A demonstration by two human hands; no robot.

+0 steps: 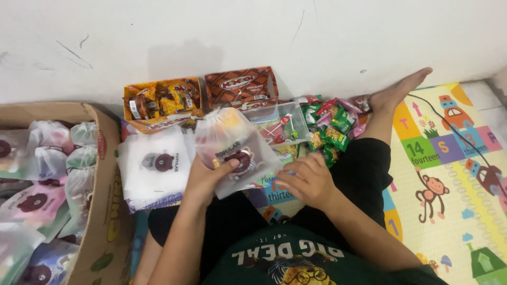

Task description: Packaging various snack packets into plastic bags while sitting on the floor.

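While left hand grips, translucent pouch bulges

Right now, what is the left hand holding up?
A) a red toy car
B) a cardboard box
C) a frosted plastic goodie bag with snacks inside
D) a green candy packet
C: the left hand grips a frosted bag with a round brown picture on it, colourful snacks showing through, while the right hand rests just beside it.
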